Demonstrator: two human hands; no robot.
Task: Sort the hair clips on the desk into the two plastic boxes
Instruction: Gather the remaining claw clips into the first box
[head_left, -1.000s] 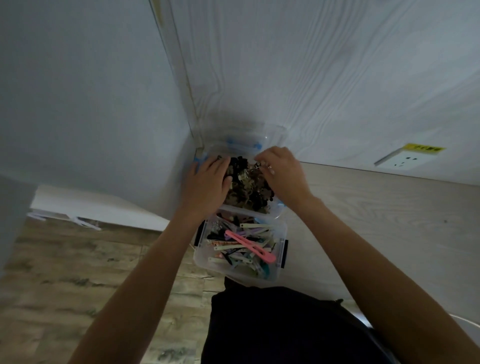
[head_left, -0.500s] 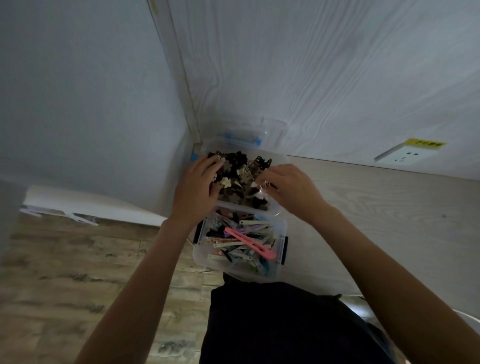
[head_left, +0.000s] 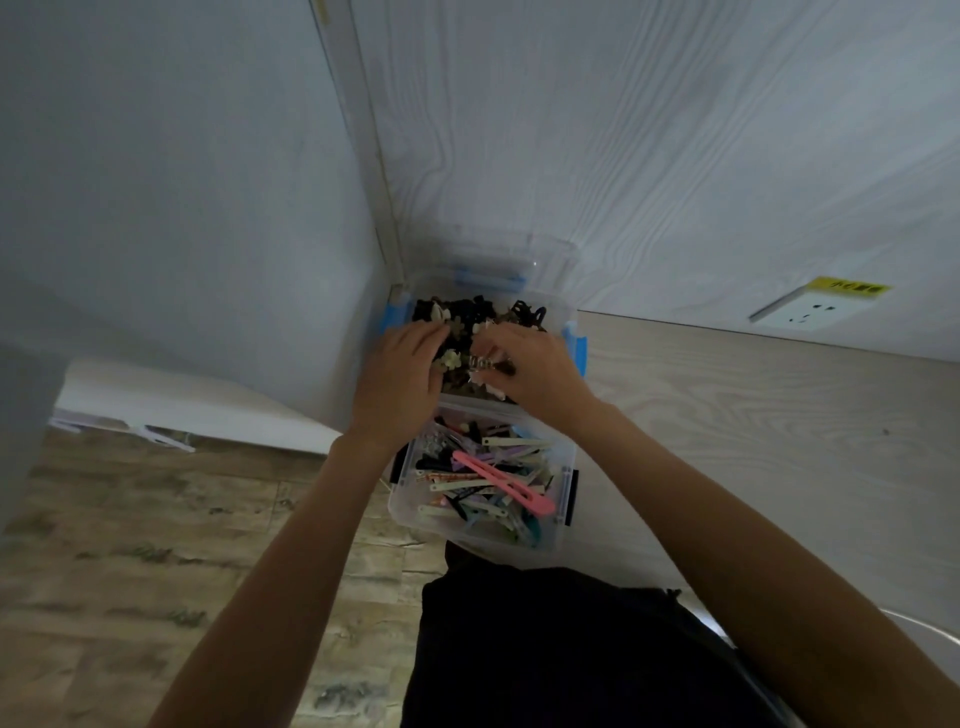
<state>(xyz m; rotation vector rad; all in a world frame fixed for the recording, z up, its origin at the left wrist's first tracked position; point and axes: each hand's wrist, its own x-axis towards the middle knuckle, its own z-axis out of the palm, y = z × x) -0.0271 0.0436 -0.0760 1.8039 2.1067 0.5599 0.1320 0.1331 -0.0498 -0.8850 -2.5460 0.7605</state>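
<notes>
Head view: far box (head_left: 569, 332), clear w/ blue latches, sits in the desk (head_left: 753, 415) corner, full of small dark & cream claw clips (head_left: 470, 312). Left hand (head_left: 400, 379) lies on the heap, fingers loosely curled. Right hand (head_left: 535, 371) pinches a silver clip (head_left: 480, 362). Near box (head_left: 563, 506), black latches, touching it: long flat pastel clips, pink clip (head_left: 501, 483) on top.

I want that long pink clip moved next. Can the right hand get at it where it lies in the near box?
Probably yes. The long pink clip lies on top of the pile in the open near box, with nothing over it. The right hand is just beyond, in the far box, holding a metal clip.
</notes>
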